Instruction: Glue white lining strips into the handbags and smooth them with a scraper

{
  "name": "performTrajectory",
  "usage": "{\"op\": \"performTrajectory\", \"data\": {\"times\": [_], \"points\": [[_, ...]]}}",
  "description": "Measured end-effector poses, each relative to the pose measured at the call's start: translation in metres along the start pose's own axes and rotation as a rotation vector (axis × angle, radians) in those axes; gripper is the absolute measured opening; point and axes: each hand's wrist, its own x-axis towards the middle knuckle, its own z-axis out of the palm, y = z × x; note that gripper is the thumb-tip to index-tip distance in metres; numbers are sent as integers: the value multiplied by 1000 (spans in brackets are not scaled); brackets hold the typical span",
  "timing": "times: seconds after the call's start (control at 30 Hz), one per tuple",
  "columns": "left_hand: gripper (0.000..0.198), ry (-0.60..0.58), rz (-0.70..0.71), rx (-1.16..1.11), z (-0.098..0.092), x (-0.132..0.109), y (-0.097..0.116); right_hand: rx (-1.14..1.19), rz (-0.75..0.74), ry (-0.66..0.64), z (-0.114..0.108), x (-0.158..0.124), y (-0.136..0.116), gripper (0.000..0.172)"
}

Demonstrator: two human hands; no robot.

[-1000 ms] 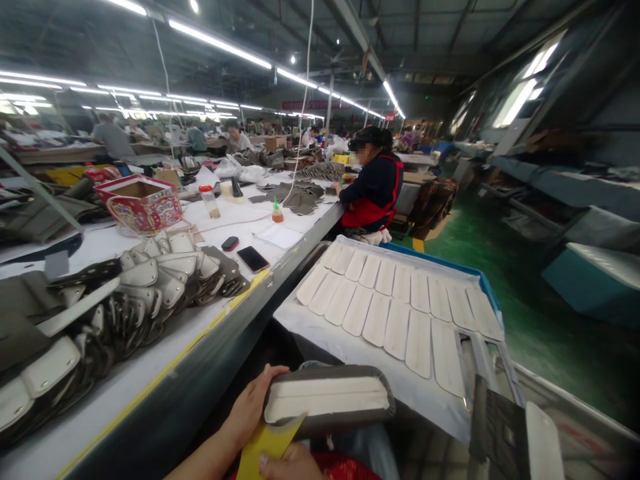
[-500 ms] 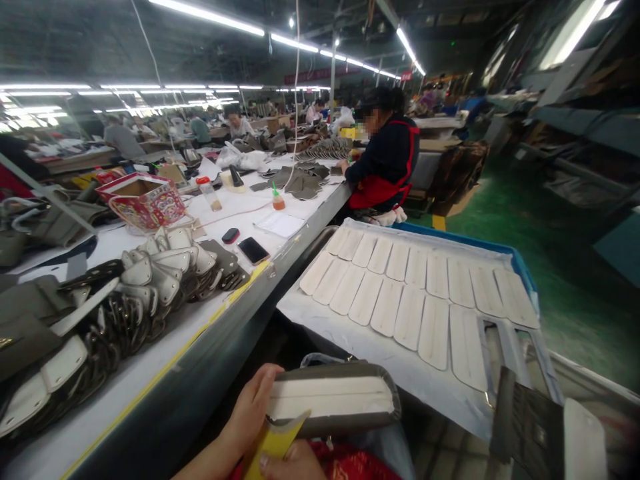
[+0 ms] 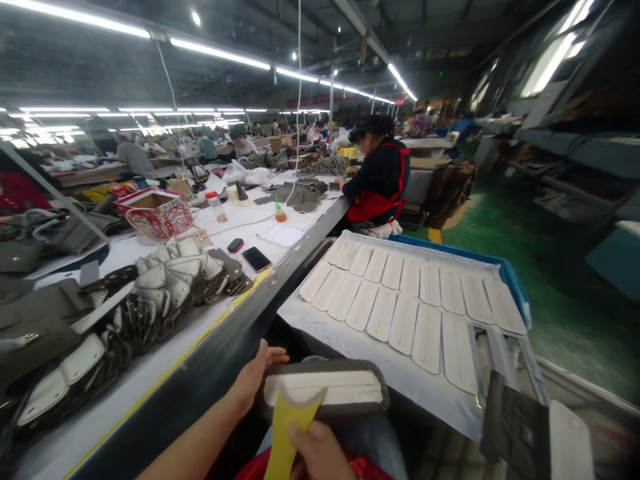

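Observation:
On my lap lies a thick grey panel [image 3: 383, 393], with a long off-white strip [image 3: 345, 379] along its upward face. My left hand [image 3: 257, 373] is at the panel's left end, fingers stretched out and apart; I cannot tell whether its palm touches the panel. Closed in my right hand [image 3: 317, 448] is a yellow scraper [image 3: 289, 430], its curved, hollowed edge pointing up over the left part of the strip. Whether that edge presses on the strip is unclear.
A white-covered board [image 3: 310, 327] carries rows of off-white rounded pieces [image 3: 406, 321] to the right. The long table [image 3: 220, 233] on the left holds stacked grey-and-white parts [image 3: 165, 280], a phone [image 3: 257, 259] and a red patterned basket [image 3: 157, 215]. A co-worker [image 3: 380, 177] sits beyond.
My left hand has loosened from the panel's left end and its fingers have spread. The yellow scraper has turned more upright over the strip. The view has shifted slightly.

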Motion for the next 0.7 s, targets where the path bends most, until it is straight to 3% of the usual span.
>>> {"op": "performTrajectory", "data": {"times": [0.07,0.13,0.2,0.27,0.33,0.4,0.5,0.7], "points": [[76,-57,-37,-135,-15,-11,-12,11,-36,121,-21,-23,-11,51],[68,-152,-60,-268,-26,-25,-29,84,-76,187,-38,-43,-20,44],[64,-267,-7,-335,-28,-37,-44,195,-79,145,-47,-57,-26,42],[80,-327,114,-302,-22,-43,-56,274,-54,48,-46,-61,-30,43],[97,-308,215,-235,-13,-44,-62,256,-37,-45,-40,-58,-34,47],[99,-232,243,-149,-4,-40,-64,143,-24,-121,-32,-52,-37,53],[82,-108,256,-15,3,-35,-61,-86,31,-179,-23,-40,-37,57],[48,-34,259,-14,5,-32,-58,-307,165,-97,-5,-15,-28,69]]}}
